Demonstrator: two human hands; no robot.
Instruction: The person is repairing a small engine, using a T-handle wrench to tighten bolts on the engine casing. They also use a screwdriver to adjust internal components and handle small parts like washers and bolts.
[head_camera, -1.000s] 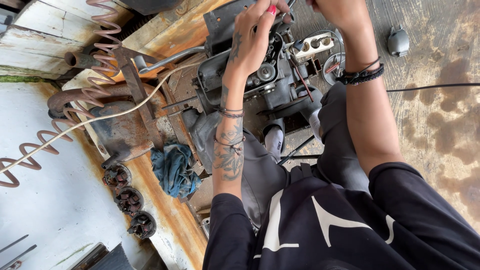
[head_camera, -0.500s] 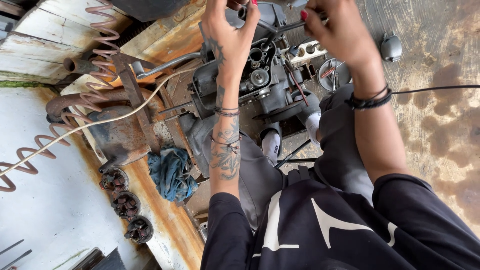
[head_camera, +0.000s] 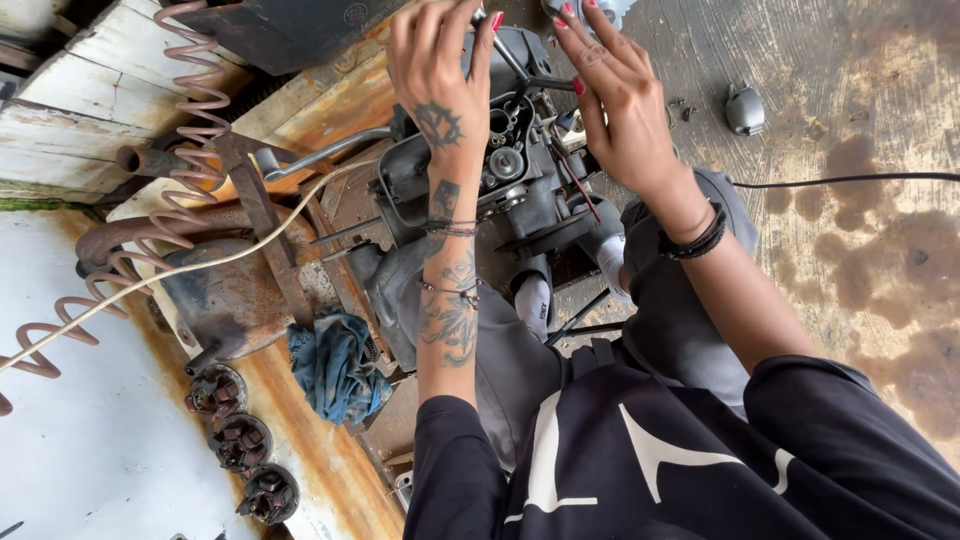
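A dark grey engine block (head_camera: 505, 175) sits in front of my knees, its open top showing round metal parts. My left hand (head_camera: 437, 85) reaches over its far left side, fingers curled around a thin dark rod-like tool (head_camera: 505, 55) near the top. My right hand (head_camera: 618, 105) is over the block's right side, its fingers pinching the same spot at the upper end of the engine. What the right fingers hold is cut off by the frame's top edge.
A blue rag (head_camera: 338, 365) lies at the left of my leg on a rusty bench. Three round toothed metal parts (head_camera: 243, 440) sit in a row below it. A coiled brown hose (head_camera: 195, 95), a rusty pipe (head_camera: 150, 160), a black cable (head_camera: 850, 180) and a small grey part (head_camera: 745, 108) are around.
Both hands have come lower in the frame and closer together over the top of the engine; the view has shifted with them. The left hand now grips the thin tool.
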